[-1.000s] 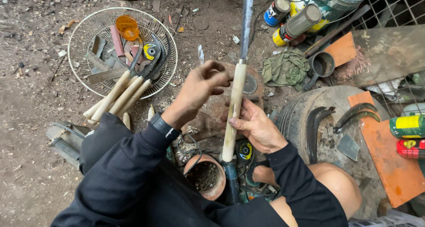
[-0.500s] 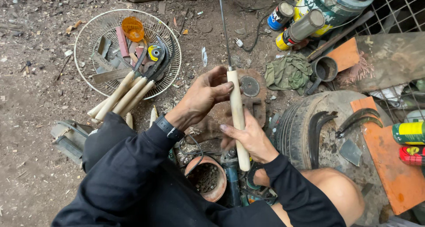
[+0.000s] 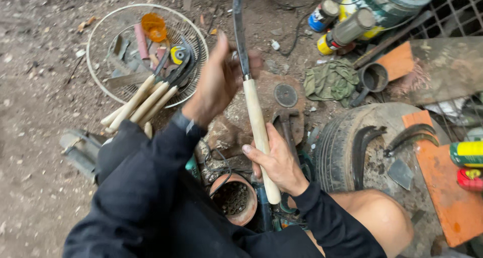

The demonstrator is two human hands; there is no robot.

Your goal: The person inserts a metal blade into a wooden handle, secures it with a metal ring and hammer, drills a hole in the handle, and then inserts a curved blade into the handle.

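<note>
My right hand (image 3: 275,160) grips the pale wooden handle (image 3: 257,124) of a long sickle-like tool, held nearly upright. Its dark metal blade (image 3: 238,26) runs up past the top of the view. My left hand (image 3: 217,82) is raised beside the spot where blade meets handle, fingers curled around the blade's base. Both arms are in black sleeves. Below the hands sit a rough stone block (image 3: 236,127) and a hammer (image 3: 285,119).
A round wire fan guard (image 3: 103,87) at upper left holds tools, an orange cup (image 3: 153,26) and several wooden-handled sickles (image 3: 146,99). A tyre (image 3: 334,152) with curved blades (image 3: 365,142) lies at right, spray cans (image 3: 332,24) above, a clay pot (image 3: 234,200) by my knee.
The tool has tilted and lifted so the blade points further up. My left hand rose from the handle's top to the blade base. My right hand stayed on the handle.
</note>
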